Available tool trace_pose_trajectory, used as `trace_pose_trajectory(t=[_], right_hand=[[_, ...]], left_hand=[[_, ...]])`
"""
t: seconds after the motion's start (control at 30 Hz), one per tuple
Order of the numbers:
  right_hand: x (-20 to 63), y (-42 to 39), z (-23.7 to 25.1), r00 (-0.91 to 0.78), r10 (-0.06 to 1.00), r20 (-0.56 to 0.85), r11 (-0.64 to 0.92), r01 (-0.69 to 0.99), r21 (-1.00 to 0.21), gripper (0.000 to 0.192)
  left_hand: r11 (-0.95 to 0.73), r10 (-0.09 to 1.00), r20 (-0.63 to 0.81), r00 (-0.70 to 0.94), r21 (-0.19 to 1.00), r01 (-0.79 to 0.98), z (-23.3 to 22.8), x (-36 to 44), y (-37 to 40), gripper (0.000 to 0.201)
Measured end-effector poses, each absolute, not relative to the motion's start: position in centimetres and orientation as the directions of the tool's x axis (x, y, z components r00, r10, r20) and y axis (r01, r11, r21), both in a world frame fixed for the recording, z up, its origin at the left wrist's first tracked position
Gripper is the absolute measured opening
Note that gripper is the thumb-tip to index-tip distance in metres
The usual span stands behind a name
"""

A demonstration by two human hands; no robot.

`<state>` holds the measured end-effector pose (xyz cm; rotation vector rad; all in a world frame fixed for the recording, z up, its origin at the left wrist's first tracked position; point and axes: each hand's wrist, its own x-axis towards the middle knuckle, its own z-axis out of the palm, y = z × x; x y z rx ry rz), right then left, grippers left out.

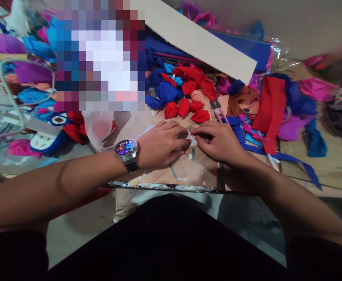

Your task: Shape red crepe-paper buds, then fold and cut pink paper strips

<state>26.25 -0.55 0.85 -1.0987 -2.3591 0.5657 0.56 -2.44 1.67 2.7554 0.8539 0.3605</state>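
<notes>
My left hand point(162, 142), with a watch point(126, 152) on its wrist, lies palm down on the worn work board point(147, 177). Its fingers are stretched out and slightly bent, the tips resting at a small white piece point(192, 141) that looks like paper or thin cloth. From the other side my right hand point(218, 140) meets it, thumb and forefinger pinched together at the piece's upper edge. Most of the white piece is hidden under the fingers. Just beyond my hands sit several small red cloth bundles point(183, 108).
Blue cloth bundles point(166, 91) and a long white board point(203, 39) lie farther back. Red strips point(270, 109), a blue ribbon point(301, 160) and other scraps crowd the right. A plastic bag point(97, 130) and a blue-and-white power strip point(49, 136) are at left.
</notes>
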Motion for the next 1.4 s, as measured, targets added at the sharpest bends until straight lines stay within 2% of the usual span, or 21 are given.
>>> trace_pose_trajectory(t=[0.33, 0.97, 1.27, 1.4], right_hand=[[26.3, -0.36, 1.15, -0.546, 0.809, 0.217, 0.565, 0.62, -0.544, 0.023], [26.13, -0.41, 1.35, -0.521, 0.832, 0.191, 0.531, 0.647, -0.548, 0.023], [26.17, -0.37, 1.14, -0.525, 0.827, 0.203, 0.539, 0.635, -0.553, 0.023], [26.11, -0.39, 1.19, -0.512, 0.838, 0.189, 0.522, 0.648, -0.555, 0.023]], left_hand=[[-0.797, 0.583, 0.147, 0.799, 0.294, 0.527, 1.7, 0.54, -2.45, 0.031], [-0.831, 0.534, 0.212, 0.819, 0.308, 0.463, 1.61, 0.87, -2.64, 0.029], [-0.817, 0.56, 0.237, 0.794, 0.316, 0.482, 1.73, 0.81, -2.55, 0.029], [-0.826, 0.54, 0.199, 0.817, 0.312, 0.47, 1.65, 0.86, -2.57, 0.027]])
